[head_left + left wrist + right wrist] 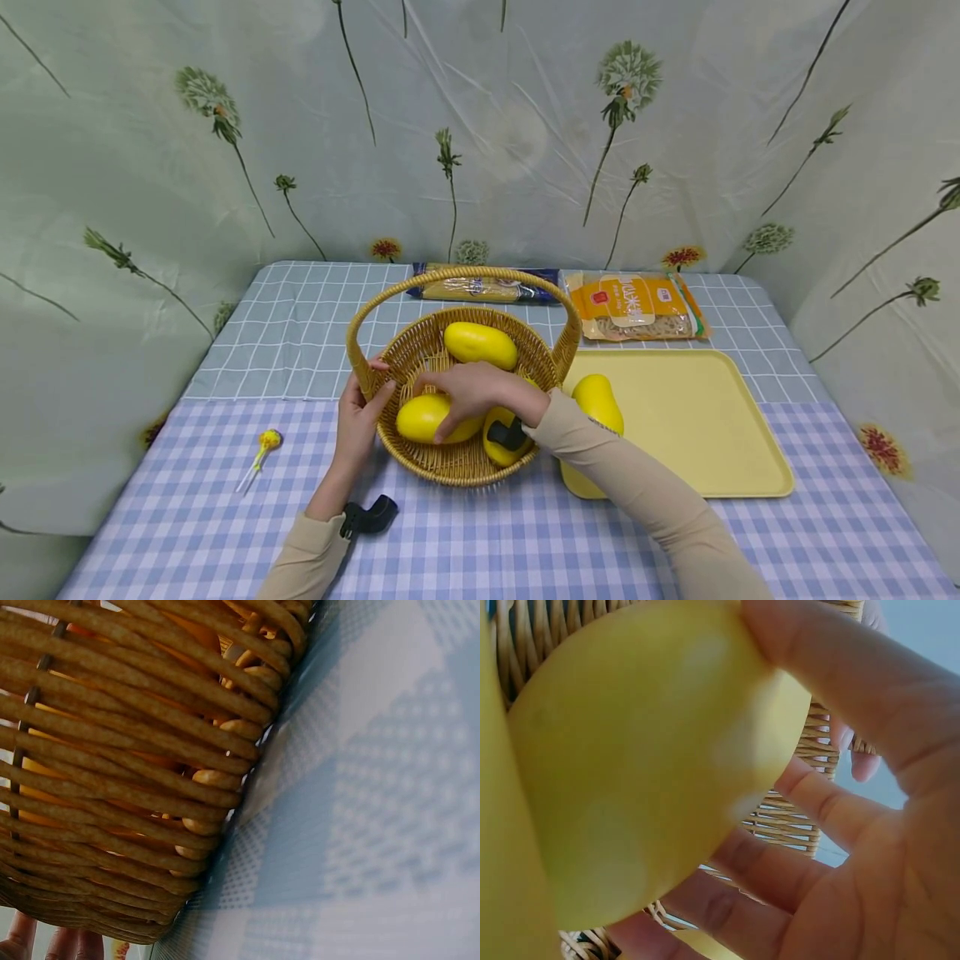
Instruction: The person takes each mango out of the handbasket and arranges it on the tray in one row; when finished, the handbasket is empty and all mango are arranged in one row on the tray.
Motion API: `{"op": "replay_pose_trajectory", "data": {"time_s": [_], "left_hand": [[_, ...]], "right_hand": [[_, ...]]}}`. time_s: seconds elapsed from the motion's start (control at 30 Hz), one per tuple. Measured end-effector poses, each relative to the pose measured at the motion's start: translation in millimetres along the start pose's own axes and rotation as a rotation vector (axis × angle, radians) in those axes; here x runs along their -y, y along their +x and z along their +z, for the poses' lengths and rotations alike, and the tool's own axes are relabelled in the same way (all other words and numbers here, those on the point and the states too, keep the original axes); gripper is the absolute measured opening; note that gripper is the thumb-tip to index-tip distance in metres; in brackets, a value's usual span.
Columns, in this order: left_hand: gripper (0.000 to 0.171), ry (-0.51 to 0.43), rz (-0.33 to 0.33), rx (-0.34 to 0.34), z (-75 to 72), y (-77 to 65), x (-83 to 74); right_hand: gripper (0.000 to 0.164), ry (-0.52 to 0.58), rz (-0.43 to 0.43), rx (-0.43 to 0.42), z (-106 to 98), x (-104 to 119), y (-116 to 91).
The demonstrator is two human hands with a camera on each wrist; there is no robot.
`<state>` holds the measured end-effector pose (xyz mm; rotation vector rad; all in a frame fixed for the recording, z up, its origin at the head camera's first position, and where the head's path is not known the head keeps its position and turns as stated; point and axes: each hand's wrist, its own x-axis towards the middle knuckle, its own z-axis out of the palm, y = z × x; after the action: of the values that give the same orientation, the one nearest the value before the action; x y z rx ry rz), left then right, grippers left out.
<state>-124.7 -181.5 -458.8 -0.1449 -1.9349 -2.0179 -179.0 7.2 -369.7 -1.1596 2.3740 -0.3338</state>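
- Head view, clock hours read round the basket, 12 being the far side: lollipop [264, 450] on the checked cloth between 8 and 9, well apart from everything else.
- Left hand [357, 417] at 9, gripping the basket's side by the handle's foot, thumb at the rim, fingers outside; the left wrist view shows fingertips beyond the weave.
- Basket [461, 477], upright, handle arching over it, three mangoes plainly inside.
- Held mango [418, 418], inside the basket at 8; whether it touches the basket's floor I cannot tell.
- Right hand [474, 392], reaching in from 4, clamped on the held mango, thumb on one side and fingers on the other, as the right wrist view shows.
- Far mango [480, 342], lying inside at 12, near the rim.
- Blue pack [480, 288], outside at 12, partly behind the handle.
- Near mango [498, 458], inside at 5, partly hidden by the black wrist camera.
- Yellow sliver under the right wrist towards 3, too little showing to identify.
- Tray mango [597, 400], at the tray's left end, partly covered by the sleeve [630, 467].
- Orange pack [637, 308], at 2, just beyond the tray.
- Tray [697, 425], flat at 3, bearing the tray mango.
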Motion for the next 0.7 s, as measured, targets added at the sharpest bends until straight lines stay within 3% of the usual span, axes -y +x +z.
{"op": "replay_pose_trajectory", "data": {"time_s": [0.37, 0.7], "left_hand": [[0.025, -0.004, -0.006, -0.011, 0.8, -1.8, -0.1], [0.026, -0.005, -0.006, -0.002, 0.8, -1.6, -1.8]], "right_hand": [[0.063, -0.003, 0.053, -0.033, 1.2, -3.0, 0.4], [0.066, 0.021, 0.026, -0.091, 1.6, -8.9, -2.0]]}}
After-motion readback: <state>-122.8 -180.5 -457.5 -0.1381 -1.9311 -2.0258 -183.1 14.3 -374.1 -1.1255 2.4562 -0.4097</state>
